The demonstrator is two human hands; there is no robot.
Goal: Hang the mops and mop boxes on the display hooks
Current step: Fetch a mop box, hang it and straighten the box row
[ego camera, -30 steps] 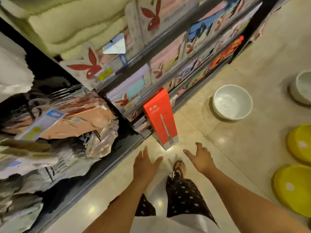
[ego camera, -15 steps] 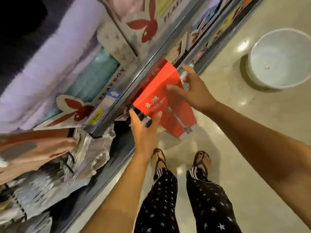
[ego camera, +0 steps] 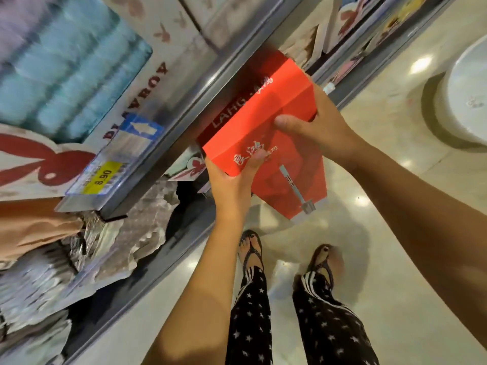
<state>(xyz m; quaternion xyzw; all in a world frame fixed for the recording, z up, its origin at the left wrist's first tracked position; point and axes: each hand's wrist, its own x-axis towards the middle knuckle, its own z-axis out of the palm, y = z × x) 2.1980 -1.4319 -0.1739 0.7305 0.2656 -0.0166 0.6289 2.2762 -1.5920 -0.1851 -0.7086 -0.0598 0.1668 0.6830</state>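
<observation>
We are holding the red mop box (ego camera: 266, 133) in both hands, up off the floor and just in front of the metal shelf edge (ego camera: 168, 133). Our left hand (ego camera: 232, 180) is gripping the near lower corner of the box, palm underneath and thumb pressing over the printed white characters on its front face. Our right hand (ego camera: 313, 127) is wrapping around the right side of the box, thumb lying across the front face and fingers hidden behind the far side. Both forearms are reaching up and forward from the bottom of the view, the right one coming in at a steeper slant. The box is tilting, its far end pointing toward the shelf and its lower end, with the printed mop picture, hanging over the tiled floor (ego camera: 382, 185) above our sandalled feet. A yellow price tag (ego camera: 101, 177) is sitting on the shelf edge to the left, well apart from the box. A white basin (ego camera: 466, 96) is standing on the floor at right.
</observation>
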